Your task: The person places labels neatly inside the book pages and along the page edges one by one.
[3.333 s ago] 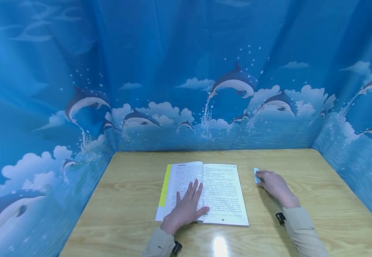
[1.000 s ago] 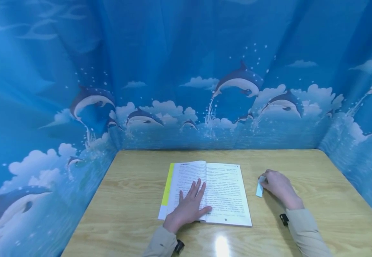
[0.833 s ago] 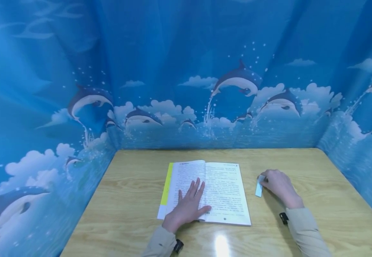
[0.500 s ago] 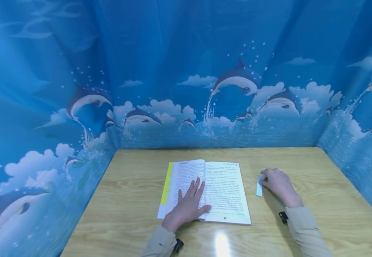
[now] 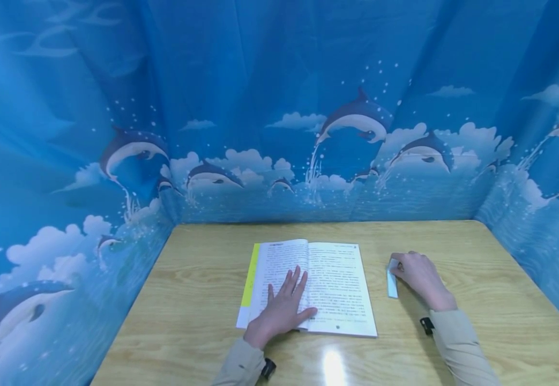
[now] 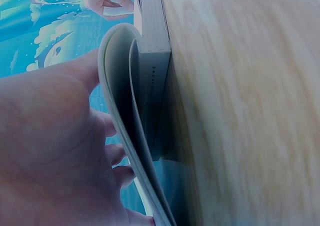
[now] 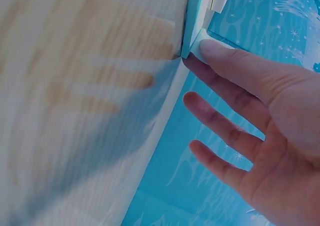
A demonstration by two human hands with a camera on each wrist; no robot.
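An open book [image 5: 339,289] with printed pages lies on the table, a yellow strip showing along its left edge. My left hand [image 5: 281,311] rests on its left page with fingers spread, the thumb reaching over the fold. In the left wrist view, the pages under the left hand [image 6: 55,136] bow up from the book's thick page block [image 6: 154,31]. Right of the book, my right hand [image 5: 419,276] pinches the far end of a narrow pale blue strip [image 5: 392,285] between thumb and forefinger. The strip [image 7: 196,16] shows edge-on in the right wrist view, the other fingers held apart from it.
The wooden table [image 5: 197,300] carries the book near its middle. A blue curtain [image 5: 260,107] printed with dolphins and clouds encloses its back and sides. Black bands sit at both sleeve cuffs.
Over these seconds the right hand has shifted its hold to the strip's far end, leaving more of it showing. Lately the strip's near end has swung slightly right. My left hand stays put.
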